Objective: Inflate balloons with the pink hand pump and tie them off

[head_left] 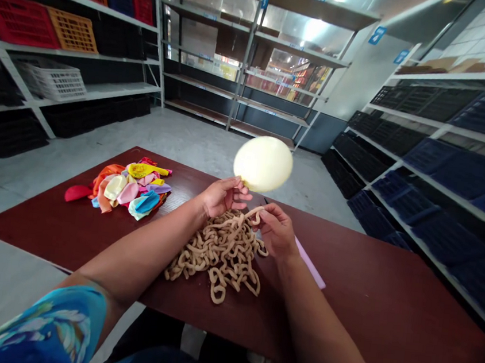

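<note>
A pale yellow inflated balloon (263, 163) is held up over the table by its neck, pinched in the fingers of my left hand (226, 196). Below it a heap of thick tan cord (222, 248) lies in tangled loops. My right hand (276, 226) grips a raised stretch of this cord between thumb and fingers, just right of the balloon's neck. Between the two hands the cord runs up from the heap; whether it touches the balloon's neck I cannot tell. A lilac flat strip (309, 262) lies beside my right wrist, partly hidden by it.
Several uninflated coloured balloons (126, 189) are piled at the left of the dark red table (369, 299). Metal shelves (243, 49) stand behind it. Crates fill racks at left and right, including a white basket (58, 80).
</note>
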Motion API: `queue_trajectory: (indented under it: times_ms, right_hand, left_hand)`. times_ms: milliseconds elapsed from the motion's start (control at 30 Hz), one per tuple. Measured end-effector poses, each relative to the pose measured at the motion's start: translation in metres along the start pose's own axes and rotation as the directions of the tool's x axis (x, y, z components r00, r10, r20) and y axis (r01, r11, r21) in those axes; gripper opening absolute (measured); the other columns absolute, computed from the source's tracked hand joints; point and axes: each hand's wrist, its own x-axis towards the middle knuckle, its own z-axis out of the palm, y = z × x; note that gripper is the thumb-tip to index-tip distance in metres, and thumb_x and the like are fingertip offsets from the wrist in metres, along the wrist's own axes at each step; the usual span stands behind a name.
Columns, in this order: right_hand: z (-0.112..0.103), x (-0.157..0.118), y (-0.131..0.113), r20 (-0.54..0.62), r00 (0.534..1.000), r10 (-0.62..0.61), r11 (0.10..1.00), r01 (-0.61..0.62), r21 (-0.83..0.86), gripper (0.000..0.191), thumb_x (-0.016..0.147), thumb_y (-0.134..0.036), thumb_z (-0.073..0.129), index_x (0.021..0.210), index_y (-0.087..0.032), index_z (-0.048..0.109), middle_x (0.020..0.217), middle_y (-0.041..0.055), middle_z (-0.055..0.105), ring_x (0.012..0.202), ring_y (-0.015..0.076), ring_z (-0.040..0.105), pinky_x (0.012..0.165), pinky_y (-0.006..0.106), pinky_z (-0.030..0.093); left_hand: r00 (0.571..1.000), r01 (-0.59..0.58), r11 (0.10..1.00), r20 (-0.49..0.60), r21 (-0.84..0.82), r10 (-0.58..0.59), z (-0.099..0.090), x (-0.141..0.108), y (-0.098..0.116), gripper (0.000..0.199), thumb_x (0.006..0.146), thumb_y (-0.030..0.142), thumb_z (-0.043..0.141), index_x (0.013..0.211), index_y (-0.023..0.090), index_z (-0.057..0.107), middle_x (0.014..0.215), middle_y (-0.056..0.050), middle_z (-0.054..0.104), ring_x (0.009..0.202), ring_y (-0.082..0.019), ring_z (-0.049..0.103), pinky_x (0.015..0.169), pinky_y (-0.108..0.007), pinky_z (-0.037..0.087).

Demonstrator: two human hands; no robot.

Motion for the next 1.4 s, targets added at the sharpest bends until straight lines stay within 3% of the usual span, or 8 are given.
queue_trajectory:
  times_ms: [133,433,700,1033,1100,1200,1300,1400]
  right_hand:
    - [-0.001,0.001,0.0,-0.022,0.999,0.028,0.998,-0.027,0.05,0.013,0.07,-0.028,0.066,0.07,-0.02,0.054,0.069,-0.0006,0.066,0.058,0.0124,0.058,0.049,0.024,0.045]
    - [-0.008,0.009,0.003,-0.205,0.979,0.021,0.999,-0.011,0.048,0.017,0.065,-0.024,0.068,0.067,-0.018,0.052,0.058,-0.0021,0.063,0.049,0.0106,0.056,0.043,0.021,0.043]
    - [-0.025,0.014,-0.017,-0.409,0.911,0.046,0.929,0.111,0.353,0.007,0.061,-0.019,0.055,0.067,-0.018,0.052,0.076,0.0011,0.068,0.05,0.0084,0.056,0.046,0.021,0.045]
    - [-0.036,0.016,-0.022,-0.352,0.931,-0.094,0.882,0.242,0.405,0.004,0.064,-0.02,0.056,0.065,-0.019,0.053,0.064,-0.0042,0.06,0.053,0.0066,0.053,0.053,0.021,0.046]
    - [-0.034,0.017,-0.02,-0.316,0.94,-0.13,0.895,0.248,0.371,0.006,0.066,-0.022,0.06,0.066,-0.018,0.054,0.065,-0.0042,0.06,0.055,0.0066,0.054,0.054,0.021,0.046]
    - [-0.026,0.015,-0.015,-0.294,0.938,-0.184,0.944,0.252,0.214,0.011,0.07,-0.028,0.063,0.07,-0.017,0.058,0.072,-0.0007,0.064,0.06,0.0087,0.058,0.054,0.022,0.046]
    - [-0.017,0.012,-0.007,-0.268,0.927,-0.262,0.965,0.26,-0.043,0.015,0.069,-0.029,0.067,0.078,-0.018,0.062,0.075,0.0014,0.066,0.059,0.0097,0.058,0.052,0.022,0.045]
    - [-0.011,0.008,-0.002,-0.226,0.923,-0.312,0.932,0.25,-0.263,0.018,0.065,-0.025,0.07,0.08,-0.019,0.063,0.071,-0.0009,0.066,0.055,0.0077,0.056,0.052,0.021,0.045]
  left_hand:
    - [0.987,0.067,0.997,0.149,-0.029,-0.062,0.002,-0.003,-0.003,0.016,0.08,0.026,0.054,0.071,0.014,0.048,0.081,-0.003,0.056,0.087,-0.018,0.061,0.07,-0.034,0.051]
    - [0.946,0.175,0.979,0.294,-0.1,-0.139,0.007,-0.012,0.001,0.02,0.081,0.028,0.051,0.067,0.016,0.044,0.066,-0.001,0.045,0.068,-0.015,0.054,0.056,-0.027,0.047]
    - [0.965,0.154,0.978,0.233,-0.139,-0.118,-0.002,-0.008,0.01,0.02,0.081,0.023,0.051,0.065,0.015,0.042,0.062,0.0,0.039,0.048,-0.005,0.036,0.034,-0.012,0.021]
    - [0.994,0.07,0.989,0.094,-0.127,-0.059,-0.019,0.0,0.014,0.019,0.08,0.024,0.052,0.066,0.014,0.044,0.062,0.0,0.044,0.045,-0.005,0.037,0.034,-0.013,0.021]
    - [1.0,0.016,0.998,0.008,-0.061,-0.015,-0.022,0.002,0.012,0.019,0.079,0.026,0.056,0.067,0.014,0.047,0.066,-0.001,0.049,0.053,-0.007,0.046,0.039,-0.014,0.029]
    - [0.995,-0.051,0.995,-0.086,0.09,0.059,-0.02,0.004,0.008,0.019,0.076,0.029,0.059,0.069,0.014,0.05,0.084,-0.005,0.06,0.08,-0.014,0.056,0.061,-0.023,0.043]
    - [0.982,-0.111,0.959,-0.122,0.261,0.146,-0.012,0.003,0.003,0.021,0.076,0.033,0.059,0.069,0.015,0.051,0.103,-0.007,0.062,0.1,-0.019,0.052,0.078,-0.03,0.039]
    - [0.964,-0.205,0.896,-0.08,0.395,0.255,-0.003,0.002,-0.001,0.023,0.077,0.036,0.056,0.067,0.015,0.054,0.105,-0.008,0.063,0.107,-0.02,0.048,0.084,-0.031,0.034]
